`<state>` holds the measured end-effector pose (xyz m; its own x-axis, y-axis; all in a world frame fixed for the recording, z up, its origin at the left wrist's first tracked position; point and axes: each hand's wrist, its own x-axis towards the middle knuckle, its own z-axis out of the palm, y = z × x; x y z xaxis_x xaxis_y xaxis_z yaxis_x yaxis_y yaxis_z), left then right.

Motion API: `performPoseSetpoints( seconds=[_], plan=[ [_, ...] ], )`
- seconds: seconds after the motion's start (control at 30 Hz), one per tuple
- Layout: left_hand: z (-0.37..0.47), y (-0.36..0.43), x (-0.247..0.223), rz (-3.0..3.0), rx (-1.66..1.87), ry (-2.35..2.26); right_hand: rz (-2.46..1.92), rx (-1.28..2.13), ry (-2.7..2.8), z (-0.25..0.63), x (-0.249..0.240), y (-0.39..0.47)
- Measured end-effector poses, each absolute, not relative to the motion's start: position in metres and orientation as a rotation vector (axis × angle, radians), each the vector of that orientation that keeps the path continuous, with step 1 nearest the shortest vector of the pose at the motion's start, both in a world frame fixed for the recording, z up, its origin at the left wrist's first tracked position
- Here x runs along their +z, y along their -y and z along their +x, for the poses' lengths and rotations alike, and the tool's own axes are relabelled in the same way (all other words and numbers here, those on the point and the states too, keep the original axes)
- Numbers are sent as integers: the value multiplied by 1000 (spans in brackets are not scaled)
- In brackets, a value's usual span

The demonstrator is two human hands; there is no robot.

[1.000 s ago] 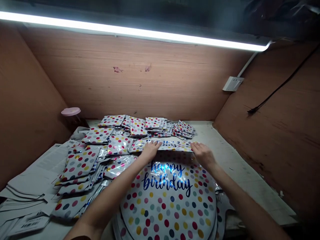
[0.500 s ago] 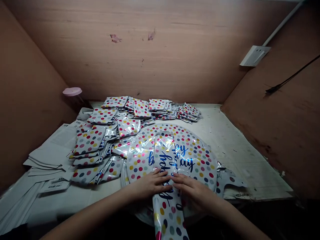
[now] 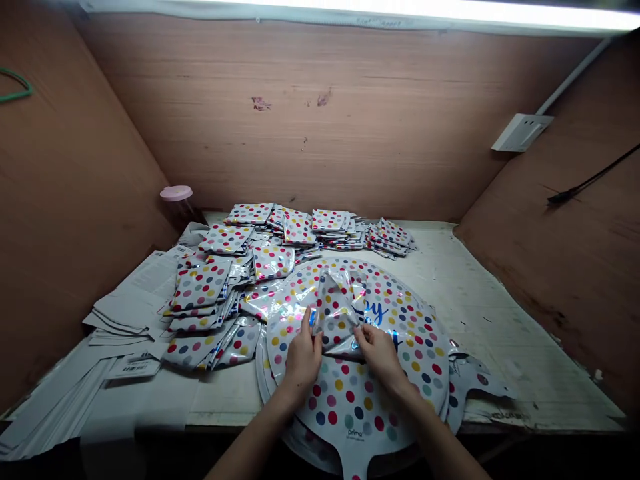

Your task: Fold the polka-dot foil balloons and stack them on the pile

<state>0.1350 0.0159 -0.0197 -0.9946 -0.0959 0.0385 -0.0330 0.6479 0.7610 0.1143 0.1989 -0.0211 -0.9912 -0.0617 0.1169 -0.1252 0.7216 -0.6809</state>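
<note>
Folded foil balloon (image 3: 336, 310) atop flat balloon stack (image 3: 415, 340), lying between left hand (image 3: 302, 360) and right hand (image 3: 383, 355), both pinching its side edges.

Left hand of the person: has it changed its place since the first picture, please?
Yes. The left hand has moved toward the person, away from the wooden back wall. It is now at the folded dotted foil.

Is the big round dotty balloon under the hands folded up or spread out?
Spread out: the big balloon lies flat beneath the folded one, showing its wide round edge and neck.
</note>
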Motion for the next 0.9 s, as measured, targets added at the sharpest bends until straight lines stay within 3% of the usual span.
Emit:
performPoseSetpoints(
  seconds=[0.13,0.3,0.5,0.57,0.73,0.9],
  plan=[
    [123,-21,-15,181,-1035,2995,134,829,2769,113,-12,-183],
    [107,-20,-4,109,-977,3100,625,394,2896,79,-7,-153],
    [105,-22,1,154,-995,3149,114,338,3085,21,-10,-169],
    [106,-22,1,177,-1009,3137,161,354,3007,35,-3,-185],
    [106,-30,0,209,-1038,3120,1089,332,2689,126,-11,-213],
    [125,-25,0,-128,-951,3020,1010,58,2437,157,-43,-214]
  ],
)
